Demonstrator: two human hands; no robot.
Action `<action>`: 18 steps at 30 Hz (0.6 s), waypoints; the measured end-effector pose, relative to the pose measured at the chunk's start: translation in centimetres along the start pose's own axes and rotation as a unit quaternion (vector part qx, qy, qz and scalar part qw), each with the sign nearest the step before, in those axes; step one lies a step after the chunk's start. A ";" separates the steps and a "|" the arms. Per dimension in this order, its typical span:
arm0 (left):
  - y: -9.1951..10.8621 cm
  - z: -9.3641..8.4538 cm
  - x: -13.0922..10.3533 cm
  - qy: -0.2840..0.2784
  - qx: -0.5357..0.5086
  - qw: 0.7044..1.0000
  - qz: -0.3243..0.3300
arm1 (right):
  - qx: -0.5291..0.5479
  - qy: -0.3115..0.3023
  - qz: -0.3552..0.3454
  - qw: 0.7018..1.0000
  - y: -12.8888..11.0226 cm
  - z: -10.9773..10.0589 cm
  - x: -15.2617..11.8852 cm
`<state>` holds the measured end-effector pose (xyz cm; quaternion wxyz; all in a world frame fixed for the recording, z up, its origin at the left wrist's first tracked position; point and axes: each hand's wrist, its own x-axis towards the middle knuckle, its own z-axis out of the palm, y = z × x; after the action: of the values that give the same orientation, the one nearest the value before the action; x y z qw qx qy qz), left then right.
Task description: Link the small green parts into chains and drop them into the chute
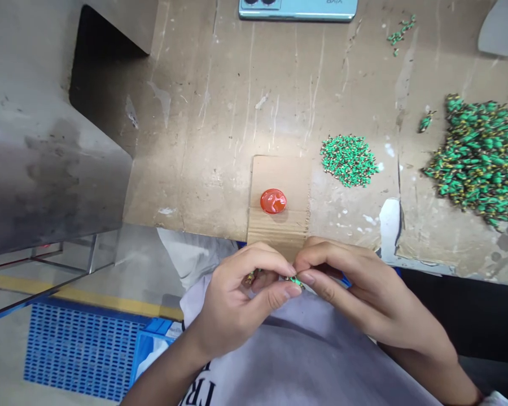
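Note:
Just in front of the table edge, my left hand (248, 299) pinches a small green piece (295, 281) between thumb and index finger. Another small greenish-yellow piece (249, 277) shows within its curled fingers. The fingertips of my right hand (355, 282) meet those of my left at the green piece; its thumb and index finger are pressed together, and what lies between them is too small to make out. Beyond the hands, a red oval dish (273, 201) rests on a cardboard strip (279, 169). A pile of small green pieces (349, 160) lies right of the strip.
A larger heap of green and yellow pieces (482, 160) covers the table's right side. A phone (298, 10) lies at the far edge of view. Metal equipment (46, 141) stands at the left, above a blue crate (80, 349) on the floor.

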<state>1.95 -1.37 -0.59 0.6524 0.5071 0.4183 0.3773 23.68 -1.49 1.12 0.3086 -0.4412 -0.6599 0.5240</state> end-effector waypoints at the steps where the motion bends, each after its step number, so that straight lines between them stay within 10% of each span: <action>1: 0.0 0.0 0.0 -0.001 0.001 1.000 -0.001 | -0.001 -0.002 -0.002 1.000 0.0 0.0 0.0; 18: 0.0 0.0 0.1 0.018 -0.054 0.997 -0.046 | -0.024 0.000 -0.045 0.999 -0.9 -0.1 0.0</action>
<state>2.00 -1.32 -0.57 0.6877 0.4449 0.4317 0.3778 23.53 -1.48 2.02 0.3214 -0.4186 -0.6912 0.4938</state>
